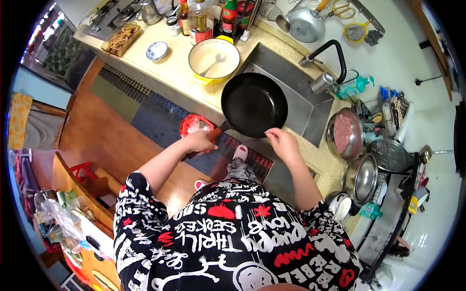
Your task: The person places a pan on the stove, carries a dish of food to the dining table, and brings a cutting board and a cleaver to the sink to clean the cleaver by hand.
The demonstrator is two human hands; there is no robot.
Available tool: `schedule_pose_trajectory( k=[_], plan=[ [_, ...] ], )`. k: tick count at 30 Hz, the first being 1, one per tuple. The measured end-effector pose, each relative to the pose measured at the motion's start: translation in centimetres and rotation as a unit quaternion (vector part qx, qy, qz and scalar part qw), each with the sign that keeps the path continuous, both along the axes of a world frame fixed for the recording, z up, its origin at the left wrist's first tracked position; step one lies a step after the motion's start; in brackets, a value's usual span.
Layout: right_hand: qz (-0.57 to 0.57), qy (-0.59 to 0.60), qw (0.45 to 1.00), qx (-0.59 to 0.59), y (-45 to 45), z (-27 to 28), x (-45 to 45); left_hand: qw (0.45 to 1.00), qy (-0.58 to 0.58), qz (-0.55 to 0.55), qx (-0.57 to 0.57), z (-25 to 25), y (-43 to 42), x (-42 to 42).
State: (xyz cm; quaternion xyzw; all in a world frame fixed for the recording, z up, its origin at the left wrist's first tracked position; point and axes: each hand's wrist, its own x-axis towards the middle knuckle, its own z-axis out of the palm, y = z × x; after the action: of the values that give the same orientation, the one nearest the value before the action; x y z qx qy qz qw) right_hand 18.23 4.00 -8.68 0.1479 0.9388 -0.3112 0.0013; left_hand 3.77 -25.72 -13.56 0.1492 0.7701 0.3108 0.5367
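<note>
A black frying pan [254, 104] is held level over the counter edge and the near left part of the steel sink [301, 89]. My left hand [198, 141] is wrapped round its reddish-brown handle. My right hand [283, 143] is at the pan's near right rim, with thumb and fingers pinched together; whether it grips the rim or anything small cannot be made out. Just beyond the pan, a yellow pot [214, 59] with a pale inside and a spoon in it stands on the counter.
Below the pan, a red-rimmed bin [196, 127] stands on the floor. A blue-white bowl [157, 51] and bottles [198, 22] are on the counter. The black faucet [338, 53] arches over the sink. At right are a bowl of pinkish meat [342, 132] and a steel pot [361, 178].
</note>
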Motion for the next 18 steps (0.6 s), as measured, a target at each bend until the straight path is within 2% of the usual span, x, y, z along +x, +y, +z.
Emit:
schedule_pose_trajectory(
  k=[2, 3, 5, 6, 8, 10, 12, 14, 17, 18],
  plan=[
    [0.007, -0.044, 0.999, 0.016, -3.1, -0.1, 1.6, 0.997, -0.053, 0.023, 0.057, 1.3, 0.0, 0.9],
    [-0.024, -0.102, 0.994, -0.017, -4.6, 0.4, 2.0, 0.99, -0.105, 0.044, 0.084, 1.5, -0.2, 1.4],
    [-0.017, -0.17, 0.981, -0.094, -6.6, 0.6, 3.2, 0.965, -0.208, 0.081, 0.139, 1.6, -0.4, 2.0],
    [-0.011, -0.214, 0.97, -0.118, -7.7, 1.5, 3.7, 0.934, -0.29, 0.081, 0.195, 1.9, -0.4, 2.5],
    [-0.009, -0.192, 0.973, -0.132, -9.7, 2.7, 4.8, 0.849, -0.434, 0.117, 0.279, 2.3, 0.6, 3.9],
    [-0.026, -0.093, 0.982, -0.163, -12.2, 5.9, 5.5, 0.768, -0.548, 0.099, 0.316, 1.6, 2.5, 4.8],
    [-0.025, 0.045, 0.996, -0.066, -12.5, 4.3, 6.0, 0.622, -0.68, 0.071, 0.381, 1.6, 4.7, 6.4],
    [-0.075, 0.088, 0.992, -0.052, -13.5, 5.0, 5.8, 0.513, -0.763, 0.069, 0.386, 1.7, 6.6, 7.7],
    [-0.077, 0.184, 0.975, -0.099, -14.4, 7.0, 5.5, 0.477, -0.77, 0.007, 0.425, 5.7, 6.6, 8.3],
    [-0.066, 0.19, 0.977, -0.077, -14.6, 7.6, 5.4, 0.461, -0.782, -0.005, 0.42, 6.4, 6.0, 8.3]
  ],
)
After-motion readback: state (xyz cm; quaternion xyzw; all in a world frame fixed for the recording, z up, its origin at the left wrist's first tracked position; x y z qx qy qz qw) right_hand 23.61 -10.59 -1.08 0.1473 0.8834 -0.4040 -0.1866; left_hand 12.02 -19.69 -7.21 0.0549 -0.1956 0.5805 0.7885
